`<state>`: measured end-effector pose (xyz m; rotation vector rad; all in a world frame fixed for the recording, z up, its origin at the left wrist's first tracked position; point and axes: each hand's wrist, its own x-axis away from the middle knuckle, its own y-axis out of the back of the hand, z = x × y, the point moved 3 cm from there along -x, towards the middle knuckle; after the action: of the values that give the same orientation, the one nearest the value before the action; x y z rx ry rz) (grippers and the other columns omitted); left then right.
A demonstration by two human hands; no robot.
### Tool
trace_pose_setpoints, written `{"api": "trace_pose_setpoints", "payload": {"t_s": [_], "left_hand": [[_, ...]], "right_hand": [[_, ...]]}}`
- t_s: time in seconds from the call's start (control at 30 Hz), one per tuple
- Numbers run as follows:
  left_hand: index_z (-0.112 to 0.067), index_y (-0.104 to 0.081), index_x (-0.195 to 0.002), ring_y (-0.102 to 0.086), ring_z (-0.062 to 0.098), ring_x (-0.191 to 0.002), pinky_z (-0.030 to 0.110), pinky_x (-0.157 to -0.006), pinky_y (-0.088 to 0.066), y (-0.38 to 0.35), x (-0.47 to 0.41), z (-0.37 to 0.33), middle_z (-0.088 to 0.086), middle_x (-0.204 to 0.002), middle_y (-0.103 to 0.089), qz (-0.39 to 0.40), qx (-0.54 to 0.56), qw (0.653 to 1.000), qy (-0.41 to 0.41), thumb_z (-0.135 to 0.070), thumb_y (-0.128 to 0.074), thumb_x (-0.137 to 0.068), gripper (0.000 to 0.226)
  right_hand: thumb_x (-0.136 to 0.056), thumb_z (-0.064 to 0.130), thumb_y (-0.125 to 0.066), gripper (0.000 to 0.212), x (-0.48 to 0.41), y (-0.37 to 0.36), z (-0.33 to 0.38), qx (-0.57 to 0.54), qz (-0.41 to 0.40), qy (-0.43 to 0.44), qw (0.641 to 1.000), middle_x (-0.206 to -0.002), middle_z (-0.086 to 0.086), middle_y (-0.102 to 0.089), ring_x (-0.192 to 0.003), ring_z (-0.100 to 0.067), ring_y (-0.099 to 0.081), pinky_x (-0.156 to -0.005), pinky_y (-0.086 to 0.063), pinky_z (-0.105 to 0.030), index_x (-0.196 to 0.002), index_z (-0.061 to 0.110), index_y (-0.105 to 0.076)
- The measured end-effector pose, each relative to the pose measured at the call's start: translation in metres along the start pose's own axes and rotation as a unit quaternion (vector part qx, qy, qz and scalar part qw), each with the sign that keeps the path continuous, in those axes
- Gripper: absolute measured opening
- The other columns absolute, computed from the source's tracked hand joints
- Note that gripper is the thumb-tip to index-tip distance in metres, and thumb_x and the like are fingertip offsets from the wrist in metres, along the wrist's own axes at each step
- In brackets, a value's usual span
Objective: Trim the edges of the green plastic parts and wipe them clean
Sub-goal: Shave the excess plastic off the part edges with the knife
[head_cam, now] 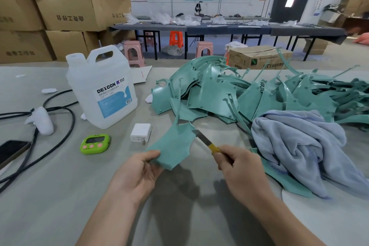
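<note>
Left hand (137, 173) is pinching our green part (172, 146) above the table (60, 185), right hand (239, 171) gripping the yellow knife (206, 142), blade touching its edge. We've got the pile (249, 94) and cloth (299, 146) just right.

Bright, even overhead light w/ soft shadows under arms; wide-angle bending at edges, slight softness overall.

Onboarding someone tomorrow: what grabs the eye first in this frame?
The heap of green parts sprawled across the right half of the table, with a blue-grey towel bunched against its near side. At centre, the left hand holds one part while the right hand sets a yellow knife to its edge. Left of the heap stands a white jug.
</note>
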<state>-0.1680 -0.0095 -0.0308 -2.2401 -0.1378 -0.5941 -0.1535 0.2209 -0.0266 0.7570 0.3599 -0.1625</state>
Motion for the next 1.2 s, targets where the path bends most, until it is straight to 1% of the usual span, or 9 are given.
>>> {"api": "trace_pose_setpoints", "payload": {"t_s": [0.17, 0.4, 0.6, 0.77, 0.83, 0.9, 1.0, 1.1, 1.2], "left_hand": [[0.015, -0.057, -0.116, -0.076, 0.032, -0.072, 0.029, -0.045, -0.058, -0.002, 0.002, 0.003, 0.028, -0.108, -0.072, 0.016, 0.028, 0.999, 0.013, 0.005, -0.045, -0.098, 0.025], [0.017, -0.059, -0.107, -0.075, 0.033, -0.066, 0.028, -0.042, -0.056, -0.004, 0.003, 0.0, 0.03, -0.094, -0.073, 0.014, 0.046, 0.999, 0.023, 0.002, -0.046, -0.098, 0.022], [0.015, -0.059, -0.108, -0.073, 0.028, -0.054, 0.024, -0.037, -0.052, -0.004, 0.006, -0.005, 0.028, -0.083, -0.073, 0.01, 0.051, 0.998, 0.028, 0.002, -0.043, -0.1, 0.022], [0.016, -0.057, -0.116, -0.074, 0.03, -0.058, 0.025, -0.04, -0.054, -0.005, 0.009, -0.005, 0.03, -0.091, -0.072, 0.002, 0.042, 0.999, 0.029, 0.004, -0.046, -0.095, 0.026], [0.016, -0.058, -0.115, -0.071, 0.027, -0.049, 0.022, -0.036, -0.05, -0.008, 0.013, -0.004, 0.03, -0.083, -0.072, 0.001, 0.028, 0.999, 0.042, 0.005, -0.048, -0.092, 0.028], [0.016, -0.059, -0.108, -0.064, 0.021, -0.037, 0.019, -0.03, -0.044, -0.012, 0.017, -0.002, 0.028, -0.072, -0.071, -0.004, 0.013, 0.998, 0.054, 0.004, -0.045, -0.096, 0.021], [0.015, -0.06, -0.102, -0.064, 0.021, -0.037, 0.019, -0.028, -0.042, -0.016, 0.02, -0.001, 0.028, -0.073, -0.071, -0.01, 0.002, 0.999, 0.048, 0.005, -0.042, -0.099, 0.02], [0.014, -0.059, -0.103, -0.063, 0.018, -0.035, 0.019, -0.028, -0.042, -0.016, 0.022, -0.001, 0.027, -0.073, -0.071, -0.015, -0.002, 0.999, 0.039, 0.006, -0.043, -0.099, 0.019], [0.012, -0.057, -0.091, -0.057, 0.014, -0.028, 0.018, -0.028, -0.041, -0.017, 0.022, -0.001, 0.02, -0.057, -0.067, -0.037, -0.015, 0.999, 0.026, 0.005, -0.044, -0.1, 0.017]], "right_hand": [[-0.097, 0.036, -0.058, 0.027, 0.009, -0.004, 0.014, 0.045, 0.032, 0.055, 0.997, -0.062, 0.009, -0.055, -0.056, -0.015, -0.048, -0.052, -0.037, -0.027, -0.074, 0.027, -0.05], [-0.096, 0.037, -0.061, 0.016, 0.017, -0.002, 0.026, -0.017, 0.029, 0.12, 0.992, -0.064, 0.007, -0.057, -0.05, -0.009, -0.047, -0.046, -0.031, -0.013, -0.091, 0.025, -0.07], [-0.095, 0.042, -0.06, 0.019, 0.014, 0.003, 0.032, -0.022, 0.044, 0.185, 0.981, -0.072, 0.008, -0.062, -0.058, -0.008, -0.053, -0.054, -0.045, -0.018, -0.098, 0.027, -0.07], [-0.092, 0.05, -0.06, 0.019, 0.013, 0.002, 0.027, -0.106, 0.074, 0.121, 0.984, -0.071, 0.002, -0.065, -0.058, -0.017, -0.055, -0.057, -0.049, -0.034, -0.099, 0.037, -0.072], [-0.09, 0.052, -0.058, 0.023, 0.01, 0.0, 0.022, -0.116, 0.087, 0.084, 0.986, -0.07, -0.002, -0.064, -0.056, -0.019, -0.056, -0.055, -0.05, -0.037, -0.092, 0.033, -0.072], [-0.091, 0.045, -0.062, 0.021, 0.005, -0.001, 0.015, -0.128, 0.068, 0.025, 0.989, -0.065, -0.004, -0.063, -0.05, -0.015, -0.053, -0.05, -0.047, -0.033, -0.084, 0.027, -0.071], [-0.095, 0.027, -0.068, 0.021, -0.004, 0.003, 0.002, -0.136, -0.005, -0.05, 0.989, -0.06, -0.004, -0.064, -0.049, -0.024, -0.055, -0.049, -0.047, -0.037, -0.074, 0.021, -0.069], [-0.095, 0.026, -0.067, 0.028, -0.007, 0.013, -0.003, -0.107, -0.066, -0.044, 0.991, -0.054, 0.006, -0.059, -0.045, -0.014, -0.047, -0.047, -0.042, -0.033, -0.067, 0.023, -0.062], [-0.09, 0.04, -0.065, 0.021, 0.0, 0.01, 0.007, -0.174, -0.015, 0.022, 0.984, -0.054, 0.005, -0.053, -0.048, -0.006, -0.039, -0.046, -0.034, -0.026, -0.075, 0.026, -0.068]]}}
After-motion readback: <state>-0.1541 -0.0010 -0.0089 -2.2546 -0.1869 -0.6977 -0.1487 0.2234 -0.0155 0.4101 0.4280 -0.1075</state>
